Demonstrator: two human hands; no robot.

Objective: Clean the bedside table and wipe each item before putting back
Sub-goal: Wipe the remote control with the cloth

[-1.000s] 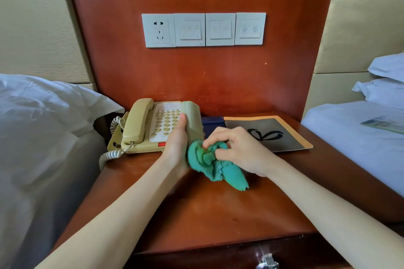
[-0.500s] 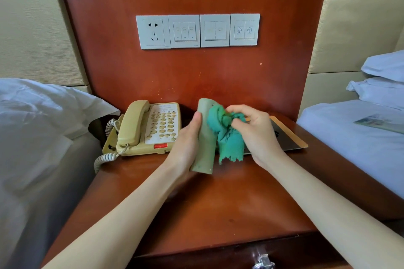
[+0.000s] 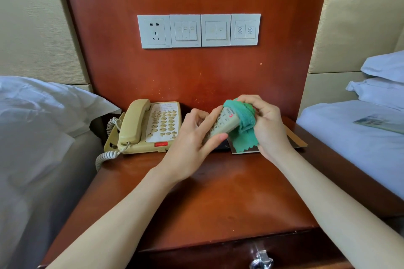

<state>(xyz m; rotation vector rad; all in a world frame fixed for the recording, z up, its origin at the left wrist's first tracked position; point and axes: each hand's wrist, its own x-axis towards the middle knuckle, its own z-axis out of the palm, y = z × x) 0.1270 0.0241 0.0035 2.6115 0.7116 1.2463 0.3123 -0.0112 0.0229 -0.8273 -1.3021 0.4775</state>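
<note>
Remote control (image 3: 222, 123), beige, is the item under treatment: I note it is held in the air just right of the telephone (image 3: 145, 128), clear of the bedside table (image 3: 218, 199). A second ago it lay against the telephone's right side with the cloth at its lower end; half a second ago it had been lifted with its plain back to the camera. Now it is turned button-face up, tilted, its far end wrapped in the green cloth (image 3: 244, 122). My left hand (image 3: 192, 140) grasps its near end between thumb and fingers; my right hand (image 3: 265, 124) is clenched around the cloth and the end inside it. I judge the back done and the face now being wiped. The telephone, and the dark folder (image 3: 293, 140) lying flat to its right beneath my hands, show no sign of being lifted and probably remain to be wiped.
</note>
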